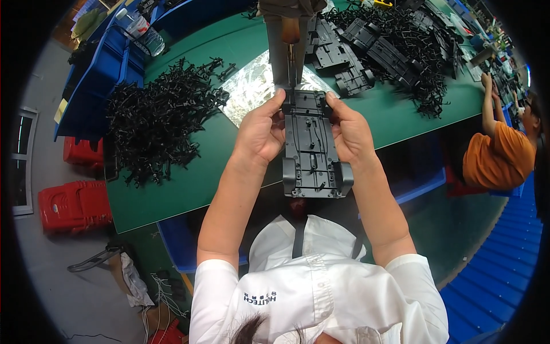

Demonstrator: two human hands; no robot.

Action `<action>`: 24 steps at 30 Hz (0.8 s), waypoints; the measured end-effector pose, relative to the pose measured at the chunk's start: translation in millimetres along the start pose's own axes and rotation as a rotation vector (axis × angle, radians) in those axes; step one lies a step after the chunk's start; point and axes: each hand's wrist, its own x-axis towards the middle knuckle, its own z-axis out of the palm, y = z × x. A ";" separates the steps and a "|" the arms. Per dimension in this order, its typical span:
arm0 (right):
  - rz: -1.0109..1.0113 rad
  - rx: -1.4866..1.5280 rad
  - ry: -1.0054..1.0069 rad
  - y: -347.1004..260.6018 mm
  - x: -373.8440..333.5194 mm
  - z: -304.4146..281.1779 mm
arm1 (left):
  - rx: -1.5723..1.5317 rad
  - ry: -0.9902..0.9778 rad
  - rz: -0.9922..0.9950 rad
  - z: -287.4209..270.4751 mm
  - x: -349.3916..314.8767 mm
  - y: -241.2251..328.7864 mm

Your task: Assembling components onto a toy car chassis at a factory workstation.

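Both my hands grip a long black plastic chassis, which looks like the base of a toy car. My left hand holds its left edge, thumb along the far left corner. Closed on the opposite edge is my right hand, thumb at the far right corner. Screw posts, thin rods and two curved wheel arches show on the chassis. Its far end lies right under the tip of an upright machine spindle. Whether the tip touches the plastic, I cannot tell. My other fingers are partly hidden beneath the part.
Small black plastic parts are heaped on the green table at left. More chassis and black parts pile up at back right. A clear plastic sheet lies under the machine. Red stools stand left; a person in orange sits right.
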 end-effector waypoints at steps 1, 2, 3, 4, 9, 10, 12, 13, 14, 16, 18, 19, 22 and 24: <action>0.000 -0.007 0.005 -0.1 -0.4 0.2 | 0.005 0.007 0.002 1.0 -0.9 0.5; 0.000 -0.007 0.007 -0.1 0.2 -0.7 | 0.010 0.012 0.003 2.1 -1.2 0.6; -0.009 -0.011 0.008 0.2 1.8 -2.2 | 0.010 0.011 0.001 2.5 -0.4 0.3; -0.017 -0.015 0.008 -0.1 2.9 -3.1 | 0.004 0.013 -0.005 2.8 1.0 0.1; -0.011 -0.007 0.005 0.5 3.8 0.5 | -0.016 0.028 -0.022 0.5 3.4 1.2; -0.010 -0.010 0.019 0.2 3.3 1.6 | -0.020 0.030 -0.021 0.7 3.2 1.4; -0.001 -0.003 0.013 -2.0 2.0 1.6 | -0.023 0.031 -0.022 1.7 3.5 1.4; 0.009 0.004 0.006 -2.7 1.7 1.4 | -0.018 0.026 -0.023 2.1 3.6 1.4; 0.009 0.004 0.005 -2.5 1.9 1.3 | -0.012 0.022 -0.022 2.3 3.5 1.8; 0.010 0.008 0.001 -2.0 2.8 1.3 | 0.007 0.016 -0.014 -4.7 8.3 0.4; 0.012 0.006 0.009 -3.6 2.9 0.7 | 0.027 0.007 -0.010 -6.0 11.1 -0.5; 0.015 0.005 0.015 -4.3 2.8 0.5 | 0.028 0.004 -0.009 -5.6 11.7 -0.6; 0.012 0.006 0.010 -3.1 3.2 1.4 | 0.028 0.010 -0.006 -6.8 11.6 0.0; 0.012 0.016 0.001 -2.7 3.7 0.7 | 0.028 0.013 -0.006 -6.0 11.1 0.3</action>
